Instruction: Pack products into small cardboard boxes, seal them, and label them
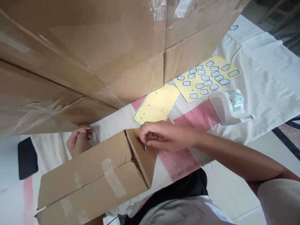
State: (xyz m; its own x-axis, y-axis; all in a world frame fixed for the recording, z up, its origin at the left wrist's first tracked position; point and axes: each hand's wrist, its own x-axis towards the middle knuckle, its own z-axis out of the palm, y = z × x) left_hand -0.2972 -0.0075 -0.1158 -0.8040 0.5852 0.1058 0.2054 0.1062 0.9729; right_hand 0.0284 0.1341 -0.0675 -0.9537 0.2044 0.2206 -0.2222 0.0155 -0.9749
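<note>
Across the upper left and upper centre of the frame, a wall of large brown cardboard boxes (131, 47), crossed at seams and corners by shiny clear tape. Below, spread from the left edge to the upper right, a white cloth with pink patches (262, 72). Lying slantwise over the lower left and lower centre, a smaller long brown cardboard box (89, 175), with translucent tape strips over its lengthwise seam and a folded end face (143, 161) toward the picture's centre. In the lower right, a pale grey sleeve (278, 201). Near the centre, a plain yellow sheet edged in wavy blue (161, 106); just beside it, up and to the right, a second yellow sheet (197, 80) bearing many labels. Right of centre, a white plastic tape dispenser (217, 107) with a greenish clear roll. At the centre, over the end face, the right hand (161, 136), with thumb and forefinger together, pinched on something tiny. Left of centre, beyond the smaller box and near the foot of the large ones, the left hand (79, 142), fingers curled in and closed against the thumb. At far left, a flat black rounded slab (27, 158). Toward the upper right, white labels outlined in blue (208, 83). Smallest, a bluish slip (145, 147), poking out below the right fingertips, close to the end face; touching or apart, impossible to tell
</note>
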